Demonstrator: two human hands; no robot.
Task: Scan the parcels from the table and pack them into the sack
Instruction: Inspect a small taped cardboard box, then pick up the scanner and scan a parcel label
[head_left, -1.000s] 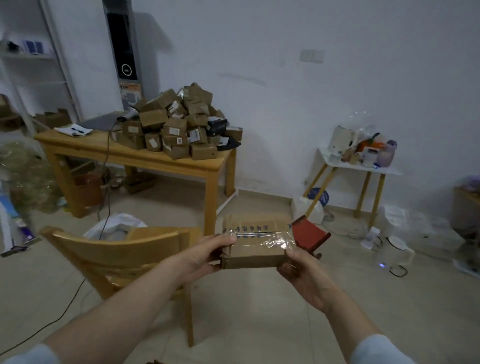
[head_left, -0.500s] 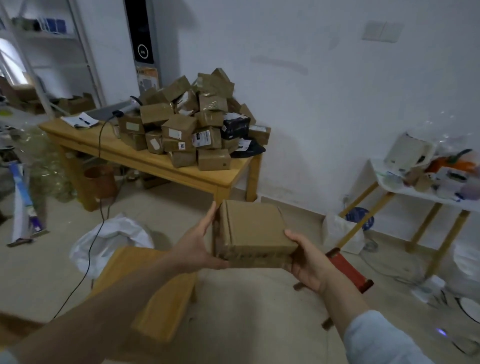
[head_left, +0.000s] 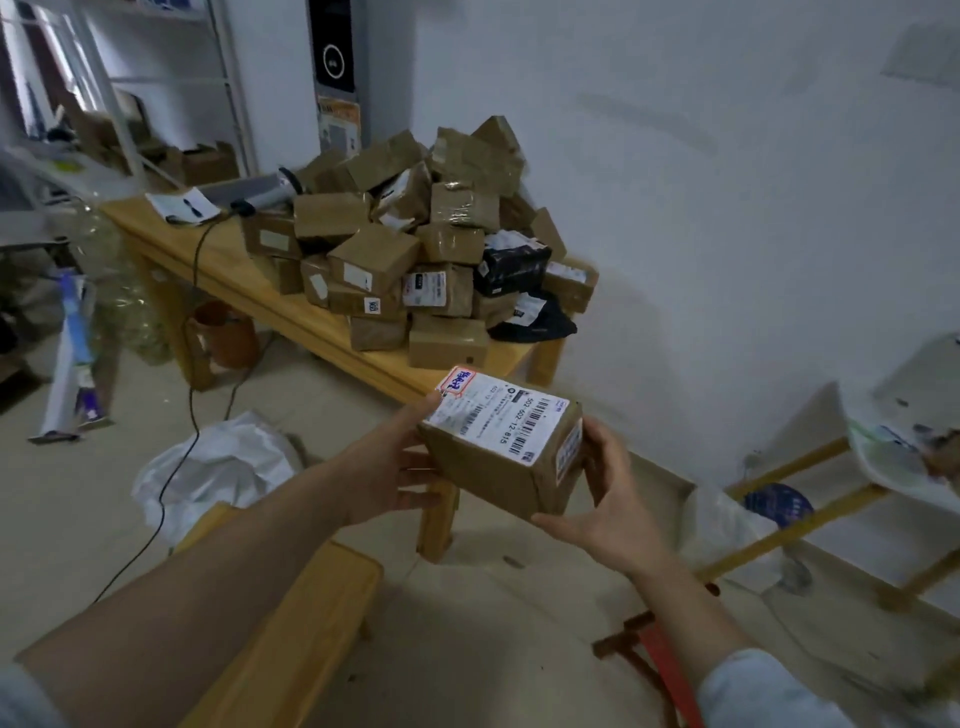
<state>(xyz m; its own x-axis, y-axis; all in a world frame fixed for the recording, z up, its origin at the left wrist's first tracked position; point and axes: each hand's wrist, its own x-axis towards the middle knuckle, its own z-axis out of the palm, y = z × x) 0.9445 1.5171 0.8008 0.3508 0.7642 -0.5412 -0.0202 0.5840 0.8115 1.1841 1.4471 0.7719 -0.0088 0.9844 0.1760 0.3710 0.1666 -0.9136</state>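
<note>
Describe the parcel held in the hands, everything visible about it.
The parcel is a small, closed brown cardboard box, held in the air before the table, tilted. A white shipping label with barcodes, printed numbers and a red-bordered stamp covers its top face; a smaller white sticker sits on its right end. The left hand grips its left end, thumb on the label's corner; the right hand grips the right end, thumb under the lower edge.

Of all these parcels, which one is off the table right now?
The brown parcel with the barcode label on top, held between the left hand and right hand; the rest lie heaped on the wooden table.
</note>
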